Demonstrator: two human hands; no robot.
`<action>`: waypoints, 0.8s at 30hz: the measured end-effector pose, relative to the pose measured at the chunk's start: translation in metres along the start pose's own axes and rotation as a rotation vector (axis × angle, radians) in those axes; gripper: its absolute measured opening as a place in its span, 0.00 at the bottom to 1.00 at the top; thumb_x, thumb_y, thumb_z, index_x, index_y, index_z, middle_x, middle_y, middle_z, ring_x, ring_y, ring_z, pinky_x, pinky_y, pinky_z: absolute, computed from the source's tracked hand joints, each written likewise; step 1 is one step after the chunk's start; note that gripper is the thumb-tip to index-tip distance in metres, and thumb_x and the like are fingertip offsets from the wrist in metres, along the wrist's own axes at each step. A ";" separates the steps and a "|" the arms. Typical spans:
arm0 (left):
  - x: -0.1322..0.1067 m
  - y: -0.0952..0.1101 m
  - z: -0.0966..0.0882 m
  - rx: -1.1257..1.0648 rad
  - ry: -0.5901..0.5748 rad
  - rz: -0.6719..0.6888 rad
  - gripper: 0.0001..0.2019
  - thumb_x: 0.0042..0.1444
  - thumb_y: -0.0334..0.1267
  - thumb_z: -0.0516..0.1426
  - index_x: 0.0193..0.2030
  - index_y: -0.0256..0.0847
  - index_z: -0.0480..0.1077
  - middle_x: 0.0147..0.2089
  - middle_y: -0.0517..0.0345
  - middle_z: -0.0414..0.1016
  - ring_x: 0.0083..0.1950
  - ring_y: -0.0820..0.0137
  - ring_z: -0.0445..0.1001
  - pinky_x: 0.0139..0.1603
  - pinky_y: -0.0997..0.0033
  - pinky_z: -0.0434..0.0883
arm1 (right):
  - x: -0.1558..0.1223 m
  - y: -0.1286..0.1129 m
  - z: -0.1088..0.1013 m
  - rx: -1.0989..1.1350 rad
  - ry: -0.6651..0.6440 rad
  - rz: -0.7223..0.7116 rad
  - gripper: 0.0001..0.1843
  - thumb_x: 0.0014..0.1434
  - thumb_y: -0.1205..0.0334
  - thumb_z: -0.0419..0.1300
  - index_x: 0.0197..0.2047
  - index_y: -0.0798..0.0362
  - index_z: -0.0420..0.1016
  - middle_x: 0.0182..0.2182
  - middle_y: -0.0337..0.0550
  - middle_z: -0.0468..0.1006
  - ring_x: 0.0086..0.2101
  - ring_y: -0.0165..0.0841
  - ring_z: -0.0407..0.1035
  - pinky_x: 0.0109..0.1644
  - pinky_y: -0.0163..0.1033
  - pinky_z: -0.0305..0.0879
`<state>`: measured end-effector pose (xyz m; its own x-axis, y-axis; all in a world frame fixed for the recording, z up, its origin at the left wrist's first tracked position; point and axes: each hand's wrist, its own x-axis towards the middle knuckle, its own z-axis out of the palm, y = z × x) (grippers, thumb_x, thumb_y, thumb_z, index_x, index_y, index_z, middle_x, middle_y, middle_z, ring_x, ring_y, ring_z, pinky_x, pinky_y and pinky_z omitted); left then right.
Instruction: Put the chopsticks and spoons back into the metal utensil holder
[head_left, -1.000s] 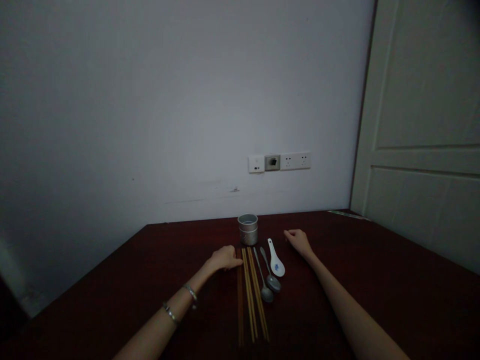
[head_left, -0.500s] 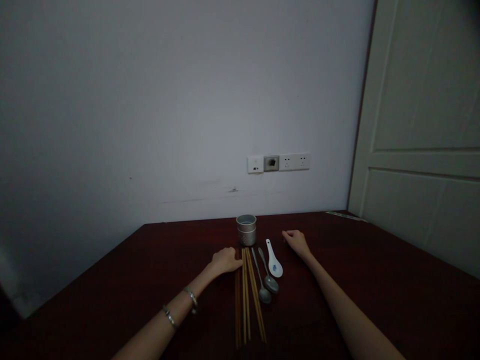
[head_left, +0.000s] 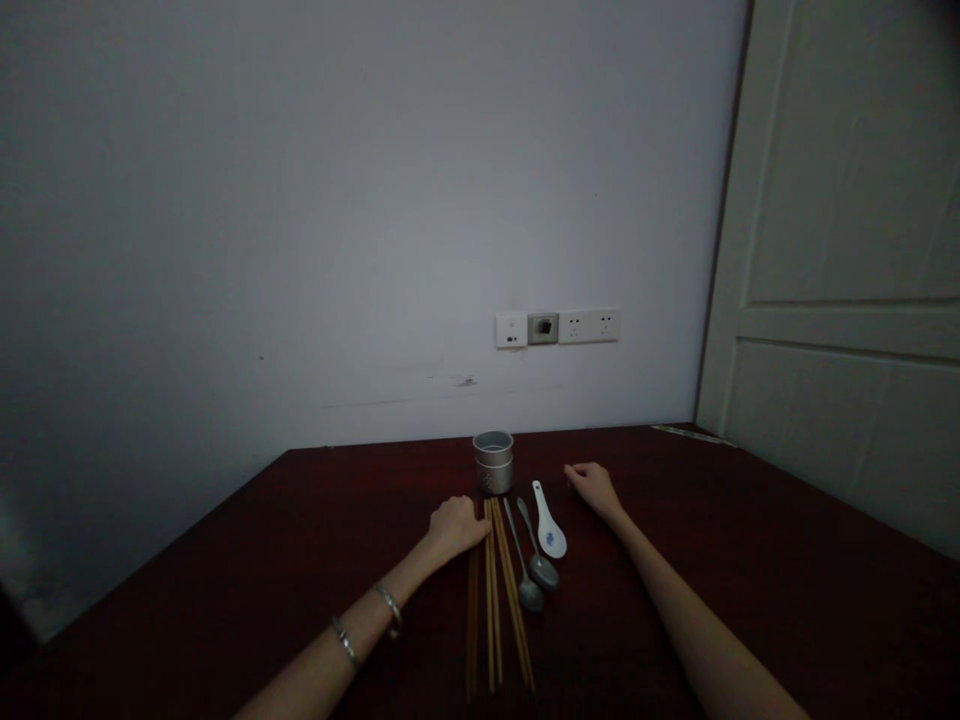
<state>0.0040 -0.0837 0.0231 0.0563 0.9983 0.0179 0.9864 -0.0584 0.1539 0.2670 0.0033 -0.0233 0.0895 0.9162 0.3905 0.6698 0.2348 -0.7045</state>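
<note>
My left hand (head_left: 454, 528) is closed at the upper part of the dark brown chopsticks (head_left: 472, 640), its thumb reaching across them; the fingertips are hidden. Just right of it lie several pale wooden chopsticks (head_left: 493, 620), side by side and lengthwise to me. Beside those are two metal spoons, one long-handled (head_left: 531, 597) and one with a wider bowl (head_left: 544, 573). A white soup spoon (head_left: 553, 540) with a blue mark lies further right. My right hand (head_left: 592, 486) rests on the table to the right of it, fingers curled together, apparently around nothing.
A silvery perforated utensil holder (head_left: 494, 470) stands upright behind the chopsticks. The dark red table (head_left: 360, 480) meets a pale wall with a row of sockets (head_left: 589, 326). A white panelled door (head_left: 847, 250) rises at the right.
My left hand has shifted slightly right, and the near ends of the dark chopsticks have swung a little left. My right hand stays where it was.
</note>
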 end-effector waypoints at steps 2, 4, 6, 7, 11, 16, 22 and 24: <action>0.002 -0.002 0.000 -0.023 0.000 -0.006 0.19 0.45 0.45 0.52 0.38 0.33 0.72 0.40 0.40 0.74 0.40 0.58 0.73 0.34 0.69 0.68 | 0.001 0.000 0.001 -0.002 -0.002 0.005 0.21 0.50 0.51 0.47 0.14 0.55 0.66 0.12 0.39 0.67 0.19 0.30 0.62 0.24 0.32 0.51; 0.005 -0.005 -0.001 -0.050 0.002 -0.011 0.19 0.44 0.45 0.53 0.37 0.33 0.72 0.39 0.40 0.74 0.39 0.59 0.74 0.32 0.71 0.68 | 0.001 0.000 0.001 0.005 -0.009 0.015 0.22 0.49 0.50 0.47 0.14 0.55 0.66 0.12 0.39 0.66 0.19 0.30 0.62 0.25 0.32 0.51; 0.008 -0.008 -0.007 -0.080 0.016 -0.013 0.18 0.44 0.45 0.53 0.36 0.32 0.72 0.37 0.40 0.75 0.37 0.60 0.74 0.29 0.72 0.66 | 0.001 0.000 0.000 0.018 -0.017 0.029 0.22 0.49 0.50 0.47 0.14 0.55 0.66 0.12 0.39 0.66 0.18 0.30 0.62 0.25 0.33 0.52; 0.009 -0.009 -0.011 -0.096 0.025 -0.008 0.18 0.44 0.45 0.53 0.34 0.31 0.72 0.35 0.40 0.75 0.36 0.61 0.74 0.28 0.73 0.66 | 0.001 -0.001 0.000 0.027 -0.017 0.033 0.22 0.50 0.50 0.47 0.14 0.55 0.66 0.12 0.39 0.66 0.18 0.30 0.62 0.25 0.33 0.52; 0.009 -0.014 -0.038 -0.166 0.083 0.041 0.14 0.46 0.42 0.51 0.25 0.32 0.71 0.25 0.45 0.74 0.28 0.66 0.73 0.25 0.75 0.62 | 0.001 -0.005 -0.005 0.060 0.028 0.028 0.22 0.49 0.50 0.47 0.14 0.55 0.66 0.12 0.39 0.66 0.19 0.31 0.62 0.26 0.33 0.53; 0.003 -0.013 -0.076 -0.289 0.199 0.052 0.12 0.46 0.40 0.51 0.21 0.34 0.69 0.19 0.54 0.70 0.22 0.72 0.68 0.23 0.77 0.59 | 0.009 -0.041 -0.021 0.170 0.047 0.002 0.22 0.49 0.48 0.50 0.14 0.56 0.67 0.11 0.39 0.65 0.19 0.30 0.63 0.25 0.33 0.54; -0.004 0.008 -0.111 -0.332 0.426 0.127 0.09 0.45 0.39 0.53 0.22 0.35 0.67 0.20 0.58 0.69 0.24 0.74 0.65 0.23 0.77 0.55 | -0.004 -0.141 -0.053 0.667 -0.542 0.078 0.18 0.46 0.51 0.59 0.31 0.59 0.73 0.27 0.47 0.76 0.25 0.29 0.69 0.27 0.32 0.64; -0.007 0.017 -0.123 -0.317 0.508 0.152 0.09 0.46 0.38 0.52 0.23 0.36 0.67 0.22 0.58 0.70 0.24 0.75 0.65 0.24 0.77 0.55 | -0.017 -0.168 -0.060 0.744 -0.673 0.043 0.19 0.44 0.55 0.63 0.37 0.59 0.73 0.33 0.50 0.76 0.31 0.31 0.71 0.32 0.33 0.67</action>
<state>0.0015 -0.0933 0.1468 0.0350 0.8542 0.5188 0.8750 -0.2770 0.3971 0.1969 -0.0707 0.1240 -0.4865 0.8677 0.1017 0.0244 0.1298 -0.9912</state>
